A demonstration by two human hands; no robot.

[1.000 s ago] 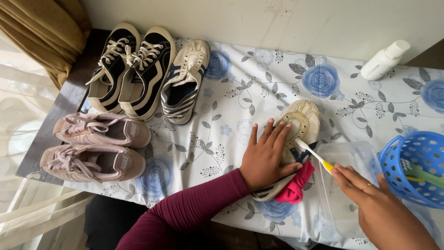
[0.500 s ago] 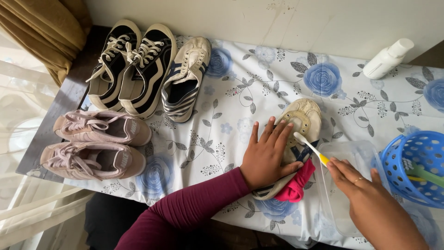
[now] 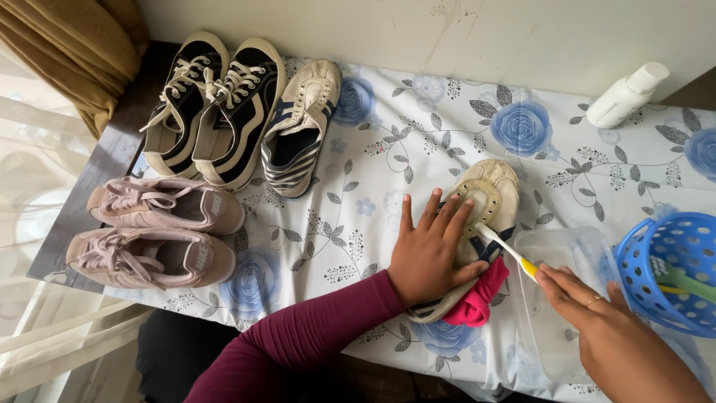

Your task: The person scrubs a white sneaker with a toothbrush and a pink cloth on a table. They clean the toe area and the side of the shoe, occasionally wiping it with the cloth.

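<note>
table under a white wall, covered in a blue-rose floral cloth [image 3: 388,149]. our left hand [image 3: 429,250], fingers spread, presses flat on a cream shoe [image 3: 494,192] lying over a pink rag [image 3: 477,300] near the front edge. our right hand [image 3: 597,321] pinches a toothbrush [image 3: 507,248], bristles on the shoe. clear plastic tub [image 3: 556,254] and blue basket [image 3: 671,246] just beside; pink sneakers [image 3: 153,231] well apart at left.

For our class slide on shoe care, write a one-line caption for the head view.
Left hand steadies a cream shoe while the right hand scrubs it with a toothbrush.
</note>
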